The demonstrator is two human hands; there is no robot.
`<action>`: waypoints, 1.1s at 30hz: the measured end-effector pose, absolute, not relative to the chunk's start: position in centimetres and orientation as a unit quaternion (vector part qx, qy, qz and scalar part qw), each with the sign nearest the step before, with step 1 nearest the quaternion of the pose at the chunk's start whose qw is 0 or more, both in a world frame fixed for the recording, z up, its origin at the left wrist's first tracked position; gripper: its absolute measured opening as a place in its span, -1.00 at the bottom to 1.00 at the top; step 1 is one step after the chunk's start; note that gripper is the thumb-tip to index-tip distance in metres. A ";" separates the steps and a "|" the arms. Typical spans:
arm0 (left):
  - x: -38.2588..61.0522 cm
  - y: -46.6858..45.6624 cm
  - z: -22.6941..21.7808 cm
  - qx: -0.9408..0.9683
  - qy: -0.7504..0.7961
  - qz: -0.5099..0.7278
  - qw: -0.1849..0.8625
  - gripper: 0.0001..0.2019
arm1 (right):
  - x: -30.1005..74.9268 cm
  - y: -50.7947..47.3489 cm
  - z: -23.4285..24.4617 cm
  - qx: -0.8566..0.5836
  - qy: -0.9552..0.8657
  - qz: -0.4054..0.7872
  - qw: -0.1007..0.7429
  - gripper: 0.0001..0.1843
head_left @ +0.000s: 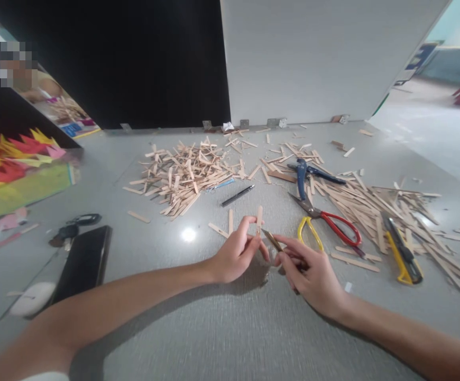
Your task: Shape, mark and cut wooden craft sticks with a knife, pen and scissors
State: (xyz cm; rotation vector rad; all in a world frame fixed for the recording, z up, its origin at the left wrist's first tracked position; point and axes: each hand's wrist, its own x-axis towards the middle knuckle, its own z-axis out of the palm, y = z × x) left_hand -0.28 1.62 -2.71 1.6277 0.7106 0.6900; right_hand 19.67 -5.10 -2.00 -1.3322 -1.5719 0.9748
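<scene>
The left hand (236, 256) pinches a flat, pale wooden stick (259, 216) upright above the grey tabletop (198, 338) — the right hand (317, 272) grips a slim, brass-coloured pointed tool (272, 241), tip close beside it.

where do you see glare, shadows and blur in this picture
Head view: round white glare on the glossy grey surface, left of the bare left hand; head view, a dark shadow beneath the left forearm; head view, pointed red and yellow shapes at far left look soft, a patch above them is pixelated.
</scene>
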 end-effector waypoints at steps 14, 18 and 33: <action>-0.4 1.3 -3.2 0.752 0.308 0.291 0.505 -0.70 | 19.9 -5.5 -2.2 -0.500 -0.721 0.233 0.418 -0.56; -0.5 1.0 -3.7 0.802 0.315 0.291 0.415 -0.65 | 20.0 -5.8 -2.8 -0.498 -0.740 0.185 0.412 -0.56; -0.5 0.8 -4.7 0.883 0.342 0.271 0.173 -0.43 | 19.8 -5.5 -2.8 -0.488 -0.750 0.153 0.420 -0.55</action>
